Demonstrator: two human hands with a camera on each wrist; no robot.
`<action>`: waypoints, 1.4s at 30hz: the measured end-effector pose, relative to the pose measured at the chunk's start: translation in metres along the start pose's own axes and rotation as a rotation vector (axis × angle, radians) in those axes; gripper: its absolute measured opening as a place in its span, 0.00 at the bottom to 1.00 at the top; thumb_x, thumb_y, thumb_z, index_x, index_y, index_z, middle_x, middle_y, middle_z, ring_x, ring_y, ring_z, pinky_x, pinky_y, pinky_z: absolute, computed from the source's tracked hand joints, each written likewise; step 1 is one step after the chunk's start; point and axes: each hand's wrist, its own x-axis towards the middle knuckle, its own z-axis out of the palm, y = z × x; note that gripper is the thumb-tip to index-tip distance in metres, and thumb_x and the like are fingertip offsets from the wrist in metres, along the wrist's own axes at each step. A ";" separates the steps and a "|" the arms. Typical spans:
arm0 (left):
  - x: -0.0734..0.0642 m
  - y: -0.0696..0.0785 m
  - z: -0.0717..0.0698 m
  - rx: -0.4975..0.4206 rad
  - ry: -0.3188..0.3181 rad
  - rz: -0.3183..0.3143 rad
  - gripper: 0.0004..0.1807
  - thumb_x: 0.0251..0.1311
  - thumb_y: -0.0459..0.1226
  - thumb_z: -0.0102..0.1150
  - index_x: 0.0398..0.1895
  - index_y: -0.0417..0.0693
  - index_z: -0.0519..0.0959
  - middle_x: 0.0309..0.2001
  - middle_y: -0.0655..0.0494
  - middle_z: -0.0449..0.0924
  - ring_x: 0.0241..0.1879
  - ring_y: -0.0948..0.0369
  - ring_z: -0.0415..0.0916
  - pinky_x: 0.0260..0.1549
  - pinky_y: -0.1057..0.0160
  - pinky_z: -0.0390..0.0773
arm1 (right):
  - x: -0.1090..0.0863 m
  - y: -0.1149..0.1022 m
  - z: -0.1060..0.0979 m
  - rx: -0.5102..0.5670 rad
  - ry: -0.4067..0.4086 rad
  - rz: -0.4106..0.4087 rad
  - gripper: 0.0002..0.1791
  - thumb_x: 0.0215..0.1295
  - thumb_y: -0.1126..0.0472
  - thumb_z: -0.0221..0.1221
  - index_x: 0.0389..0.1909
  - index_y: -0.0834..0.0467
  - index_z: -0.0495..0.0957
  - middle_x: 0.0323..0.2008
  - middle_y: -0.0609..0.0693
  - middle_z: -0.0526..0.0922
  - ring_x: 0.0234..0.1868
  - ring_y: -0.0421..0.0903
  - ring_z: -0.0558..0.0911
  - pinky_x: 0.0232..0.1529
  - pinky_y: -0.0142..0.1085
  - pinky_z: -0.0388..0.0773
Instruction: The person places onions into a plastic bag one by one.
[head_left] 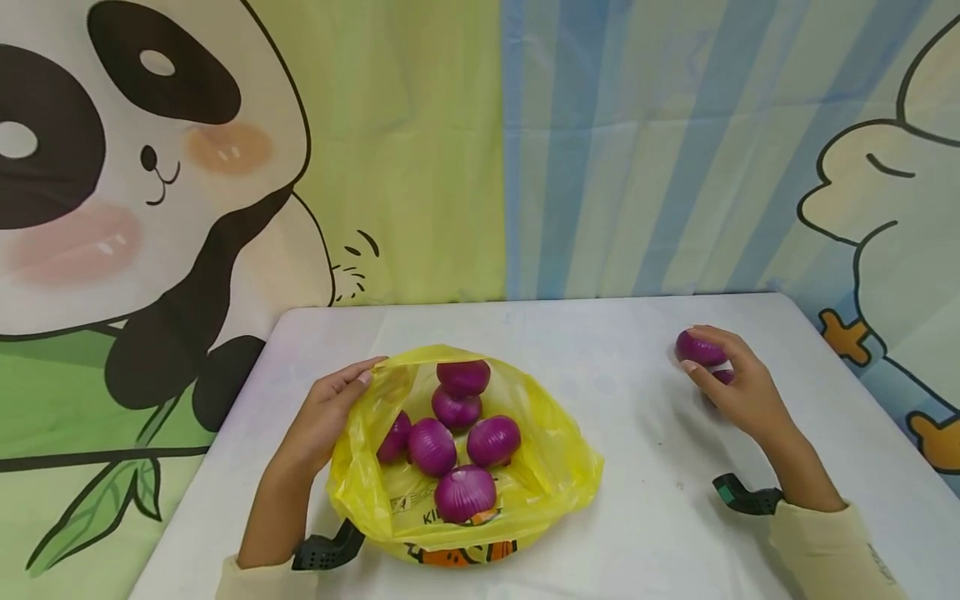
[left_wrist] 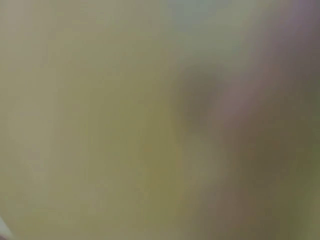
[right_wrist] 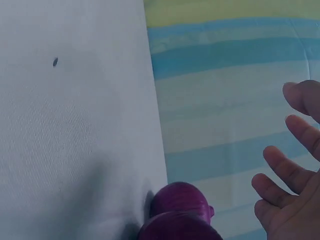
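Note:
With its fingers and thumb, my left hand [head_left: 318,421] pinches the left rim of a yellow plastic bag [head_left: 566,467], whose mouth gapes toward me. Several purple-red onions [head_left: 467,493] lie inside it, some partly hidden by the rim. Two more onions sit at the back right of the table: a far one [head_left: 699,348] and a nearer one [head_left: 723,377] largely covered by my right hand [head_left: 750,396]. In the right wrist view that hand has its fingers spread, apart from both onions [right_wrist: 181,200]. The left wrist view is a blur of yellow and brown.
A white-covered table [head_left: 622,533] carries everything, its back edge close to a printed curtain [head_left: 420,167] with a panda. Dark wrist-camera mounts [head_left: 750,497] stick out from both wrists. A small dark speck [right_wrist: 55,62] lies on the tabletop.

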 end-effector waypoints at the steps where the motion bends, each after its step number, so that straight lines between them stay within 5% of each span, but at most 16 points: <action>1: 0.000 0.000 0.000 0.000 0.000 -0.002 0.27 0.75 0.45 0.44 0.69 0.36 0.64 0.64 0.40 0.67 0.55 0.53 0.76 0.50 0.58 0.77 | 0.000 0.002 -0.002 -0.003 -0.004 0.019 0.30 0.67 0.58 0.62 0.68 0.56 0.67 0.66 0.64 0.64 0.64 0.69 0.63 0.51 0.69 0.68; 5: 0.000 0.001 0.000 0.000 -0.001 -0.003 0.27 0.76 0.44 0.43 0.69 0.36 0.64 0.64 0.40 0.68 0.55 0.53 0.76 0.50 0.58 0.77 | 0.000 0.012 -0.012 0.004 0.019 0.069 0.32 0.67 0.56 0.62 0.70 0.57 0.64 0.68 0.65 0.61 0.70 0.67 0.56 0.56 0.71 0.59; 10: 0.000 0.001 0.000 -0.010 -0.002 0.004 0.27 0.76 0.44 0.43 0.69 0.36 0.64 0.64 0.40 0.68 0.55 0.52 0.76 0.50 0.58 0.78 | -0.004 0.029 -0.023 0.001 0.074 0.125 0.34 0.68 0.53 0.60 0.72 0.56 0.61 0.70 0.62 0.61 0.73 0.57 0.53 0.69 0.50 0.52; 13: 0.000 0.002 -0.001 -0.008 0.000 0.005 0.27 0.76 0.44 0.43 0.69 0.36 0.64 0.64 0.40 0.68 0.55 0.52 0.76 0.50 0.57 0.78 | -0.008 0.037 -0.028 0.000 0.066 0.187 0.37 0.69 0.50 0.59 0.74 0.55 0.58 0.71 0.62 0.58 0.74 0.58 0.51 0.70 0.46 0.50; 23: 0.000 0.002 -0.001 -0.003 -0.002 0.002 0.27 0.76 0.45 0.43 0.69 0.36 0.64 0.63 0.39 0.68 0.55 0.51 0.76 0.49 0.57 0.78 | -0.007 0.058 -0.035 -0.006 -0.089 0.247 0.46 0.63 0.48 0.64 0.75 0.58 0.52 0.72 0.71 0.46 0.70 0.74 0.46 0.56 0.73 0.55; 32: 0.000 0.001 -0.001 -0.012 -0.005 0.003 0.28 0.75 0.46 0.44 0.69 0.36 0.64 0.64 0.40 0.68 0.56 0.52 0.76 0.50 0.57 0.77 | -0.009 0.073 -0.024 -0.061 -0.221 0.286 0.57 0.59 0.43 0.67 0.75 0.63 0.43 0.68 0.75 0.50 0.62 0.77 0.56 0.50 0.71 0.66; 42: -0.001 0.000 -0.001 0.010 0.008 0.010 0.27 0.75 0.45 0.43 0.69 0.37 0.64 0.64 0.40 0.67 0.56 0.53 0.76 0.50 0.58 0.77 | -0.007 0.072 -0.023 -0.100 -0.285 0.348 0.45 0.63 0.41 0.62 0.65 0.71 0.57 0.60 0.76 0.58 0.58 0.77 0.60 0.50 0.66 0.71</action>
